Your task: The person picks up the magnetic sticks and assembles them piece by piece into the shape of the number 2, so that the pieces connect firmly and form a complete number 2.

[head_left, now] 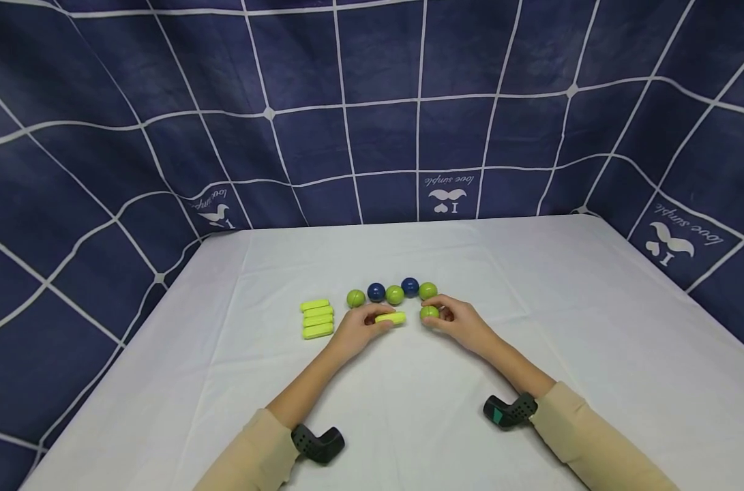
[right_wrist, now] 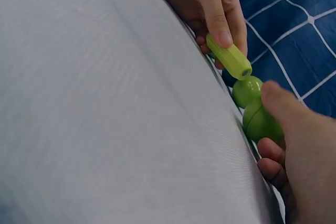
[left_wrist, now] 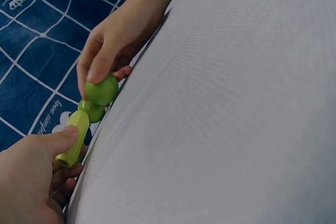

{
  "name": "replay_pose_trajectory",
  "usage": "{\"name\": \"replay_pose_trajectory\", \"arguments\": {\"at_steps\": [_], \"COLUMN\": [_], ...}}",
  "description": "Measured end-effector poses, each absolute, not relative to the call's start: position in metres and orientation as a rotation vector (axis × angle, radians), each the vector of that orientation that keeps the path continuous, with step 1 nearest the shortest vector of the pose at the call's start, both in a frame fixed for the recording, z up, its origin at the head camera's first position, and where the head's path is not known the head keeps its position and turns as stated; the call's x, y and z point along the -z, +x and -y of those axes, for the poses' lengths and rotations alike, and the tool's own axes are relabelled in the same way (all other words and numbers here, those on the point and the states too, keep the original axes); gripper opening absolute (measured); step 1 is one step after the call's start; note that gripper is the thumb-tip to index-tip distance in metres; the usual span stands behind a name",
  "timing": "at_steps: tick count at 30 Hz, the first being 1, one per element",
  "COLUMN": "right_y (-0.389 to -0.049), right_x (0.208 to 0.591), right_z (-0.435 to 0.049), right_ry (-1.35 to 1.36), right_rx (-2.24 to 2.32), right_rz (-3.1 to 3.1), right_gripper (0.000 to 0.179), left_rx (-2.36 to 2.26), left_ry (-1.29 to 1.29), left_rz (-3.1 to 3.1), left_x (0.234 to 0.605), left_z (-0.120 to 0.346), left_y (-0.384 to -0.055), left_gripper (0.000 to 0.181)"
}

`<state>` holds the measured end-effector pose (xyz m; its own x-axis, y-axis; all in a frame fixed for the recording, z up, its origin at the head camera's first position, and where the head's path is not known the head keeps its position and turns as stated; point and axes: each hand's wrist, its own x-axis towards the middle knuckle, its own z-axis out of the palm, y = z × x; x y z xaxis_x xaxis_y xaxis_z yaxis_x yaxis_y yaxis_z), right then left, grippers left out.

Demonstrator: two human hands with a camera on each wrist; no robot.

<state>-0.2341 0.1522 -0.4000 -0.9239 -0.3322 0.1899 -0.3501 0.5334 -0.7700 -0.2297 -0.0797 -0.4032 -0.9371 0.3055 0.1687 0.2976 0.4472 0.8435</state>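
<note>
A beige cloth left sleeve and a beige cloth right sleeve are seen nearest the camera, each with a black device strapped at its cuff, the left device and the right device. Beyond them both hands are stretched over a bench covered in white cloth. A yellow-green, ridged, bar-shaped rod is pinched between the thumb and fingers of the left hand. A glossy, round, green ball is grasped by the right hand, just on the near side of a row's right end; whether the row is touched by it cannot be told. That row is set across the bench, well short of the far edge, and is made up of glossy green balls and dark blue balls in alternation, three green and two blue. Toward the bench's left edge, four yellow-green rods are laid side by side, near the left hand. The bench is bordered by a dark blue, white-gridded cloth along its far, left and right edges.
</note>
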Motion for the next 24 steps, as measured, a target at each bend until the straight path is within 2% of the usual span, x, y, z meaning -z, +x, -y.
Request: {"name": "replay_pose_trajectory", "arguments": {"at_steps": [17,24], "right_y": [-0.237,-0.236], "right_x": [0.403,0.402], "right_z": [-0.142,-0.139], "right_ry": [0.776,0.761], "right_rx": [-1.324,-1.331], "right_rz": [2.779,2.776], "right_gripper": [0.042,0.042], "left_rx": [-1.525,-1.52], "left_ry": [0.6,0.592], "left_rz": [-2.644,-2.662], "left_x": [0.404,0.403], "left_z": [0.079,0.08], "left_y": [-0.232,-0.231], "left_gripper": [0.026,0.026]}}
